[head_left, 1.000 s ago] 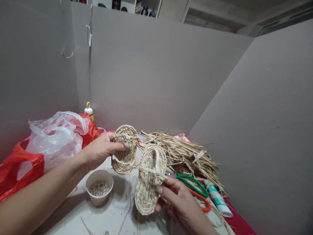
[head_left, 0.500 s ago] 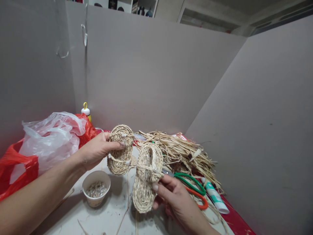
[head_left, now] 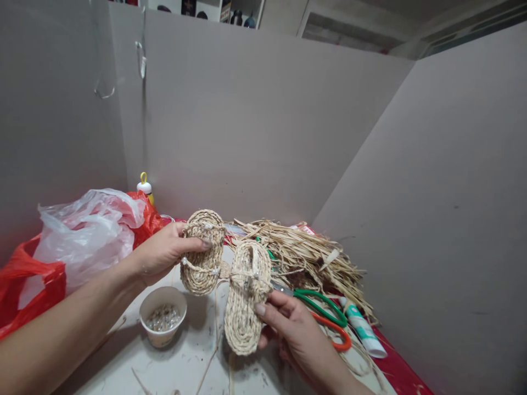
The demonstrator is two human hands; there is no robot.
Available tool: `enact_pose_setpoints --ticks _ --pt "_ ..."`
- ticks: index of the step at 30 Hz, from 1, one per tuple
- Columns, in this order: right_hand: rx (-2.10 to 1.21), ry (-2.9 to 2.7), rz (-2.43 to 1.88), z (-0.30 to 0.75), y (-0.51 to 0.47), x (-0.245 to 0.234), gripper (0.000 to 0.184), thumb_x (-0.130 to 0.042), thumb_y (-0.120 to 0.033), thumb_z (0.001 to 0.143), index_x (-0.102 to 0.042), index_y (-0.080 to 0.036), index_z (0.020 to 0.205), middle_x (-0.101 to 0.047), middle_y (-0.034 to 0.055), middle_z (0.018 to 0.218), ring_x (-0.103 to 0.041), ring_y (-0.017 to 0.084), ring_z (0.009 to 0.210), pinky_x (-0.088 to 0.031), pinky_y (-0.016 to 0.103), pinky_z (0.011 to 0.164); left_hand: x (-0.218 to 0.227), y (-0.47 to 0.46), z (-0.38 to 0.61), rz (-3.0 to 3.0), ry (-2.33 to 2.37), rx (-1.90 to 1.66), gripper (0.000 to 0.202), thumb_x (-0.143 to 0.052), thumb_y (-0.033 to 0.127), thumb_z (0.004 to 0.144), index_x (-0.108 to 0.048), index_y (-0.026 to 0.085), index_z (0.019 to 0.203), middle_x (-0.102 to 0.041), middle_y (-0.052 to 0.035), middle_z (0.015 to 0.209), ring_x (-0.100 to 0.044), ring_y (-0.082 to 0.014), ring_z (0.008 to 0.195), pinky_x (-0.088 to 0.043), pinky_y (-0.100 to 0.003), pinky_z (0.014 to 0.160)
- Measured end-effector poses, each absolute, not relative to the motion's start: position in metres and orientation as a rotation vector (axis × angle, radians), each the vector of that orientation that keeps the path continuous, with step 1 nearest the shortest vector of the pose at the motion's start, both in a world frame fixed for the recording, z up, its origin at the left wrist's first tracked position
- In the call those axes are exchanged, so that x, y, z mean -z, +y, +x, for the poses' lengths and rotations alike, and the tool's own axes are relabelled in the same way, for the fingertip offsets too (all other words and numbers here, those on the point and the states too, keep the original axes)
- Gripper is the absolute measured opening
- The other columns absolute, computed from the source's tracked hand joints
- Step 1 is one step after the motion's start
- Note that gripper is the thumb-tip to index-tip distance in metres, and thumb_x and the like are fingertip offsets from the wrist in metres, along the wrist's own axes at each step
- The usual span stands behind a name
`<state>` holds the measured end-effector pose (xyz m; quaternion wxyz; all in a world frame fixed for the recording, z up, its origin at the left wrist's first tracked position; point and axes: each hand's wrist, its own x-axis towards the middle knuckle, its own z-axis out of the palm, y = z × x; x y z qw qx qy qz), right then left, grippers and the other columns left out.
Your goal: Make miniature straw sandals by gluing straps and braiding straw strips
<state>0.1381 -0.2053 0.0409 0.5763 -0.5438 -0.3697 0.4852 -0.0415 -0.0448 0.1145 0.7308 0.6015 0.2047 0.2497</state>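
Pinched in my left hand (head_left: pixel 167 247) is a small woven straw sandal (head_left: pixel 202 258), its thumb lying across the sole between two thin straps set with clear beads. My right hand (head_left: pixel 294 329) grips a second straw sandal (head_left: pixel 242 318) by its right edge, thumb on top and fingers underneath. This one carries a cross strap and a lengthwise toe strap with a bead where they meet. Both sandals are held above the white table, side by side with a small gap, soles facing up toward me. A paper cup (head_left: pixel 162 332) of clear beads stands below my left wrist.
Dry straw strands (head_left: pixel 304 255) lie heaped at the back right. Green-handled scissors (head_left: pixel 321 304) and an orange handle (head_left: pixel 341 340) rest beside my right hand, near a white-and-green tube (head_left: pixel 366 332). Plastic bags (head_left: pixel 86 230) fill the left side. Grey partitions (head_left: pixel 247 120) surround the table.
The sandal in my right hand has turned slightly, so its upper face and straps show more squarely. My left hand and its sandal have barely moved.
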Motion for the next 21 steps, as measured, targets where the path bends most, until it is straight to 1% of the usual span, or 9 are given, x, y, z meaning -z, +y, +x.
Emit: enact_pose_setpoints --ticks 6,8,13,16,21 --pt "-1.137 -0.846 -1.278 0.1374 -0.2059 -0.0416 0.03 -0.076 -0.042 0.068 -0.067 -0.015 0.075 -0.056 -0.0028 0.059 -0.055 0.008 0.045 -0.05 0.02 0.048 -0.1168 -0.0471 -0.042 1.347 0.455 -0.566 0.013 -0.068 0.016 0.068 -0.069 0.011 0.08 -0.07 -0.0072 0.077 -0.06 -0.0148 0.068 -0.044 -0.027 0.068" --pt "-1.135 -0.843 -1.282 0.1358 -0.2071 -0.0441 0.029 -0.077 -0.041 0.067 -0.067 -0.015 0.075 -0.056 -0.0023 0.06 -0.054 0.008 0.046 -0.05 0.02 0.049 -0.1165 -0.0475 -0.0421 1.348 0.455 -0.569 0.014 -0.068 0.016 0.068 -0.069 0.011 0.081 -0.07 -0.007 0.078 -0.06 -0.0153 0.069 -0.044 -0.027 0.07" --pt "-1.137 -0.849 -1.242 0.1321 -0.2098 -0.0454 0.032 -0.079 -0.04 0.065 -0.07 -0.014 0.082 -0.06 0.0013 0.063 -0.055 0.011 0.051 -0.049 0.021 0.048 -0.1118 -0.0466 -0.0413 1.368 0.431 -0.534 0.013 -0.067 0.018 0.069 -0.067 0.012 0.08 -0.07 -0.0065 0.08 -0.059 -0.0161 0.072 -0.043 -0.028 0.072" --pt "-1.123 -0.85 -1.215 0.1315 -0.2103 -0.0443 0.034 -0.079 -0.039 0.065 -0.071 -0.013 0.086 -0.062 0.0029 0.066 -0.055 0.012 0.053 -0.049 0.022 0.048 -0.1093 -0.0463 -0.0403 1.386 0.434 -0.529 0.009 -0.065 0.018 0.069 -0.065 0.012 0.076 -0.068 -0.005 0.078 -0.058 -0.0155 0.071 -0.041 -0.028 0.072" --pt "-1.146 -0.901 -1.218 0.1317 -0.2121 -0.0462 0.034 -0.079 -0.039 0.065 -0.072 -0.013 0.086 -0.06 0.0021 0.064 -0.052 0.01 0.049 -0.047 0.021 0.047 -0.1083 -0.0468 -0.0387 1.402 0.446 -0.522 0.009 -0.063 0.015 0.067 -0.064 0.012 0.076 -0.066 -0.0029 0.074 -0.055 -0.014 0.068 -0.039 -0.027 0.069"
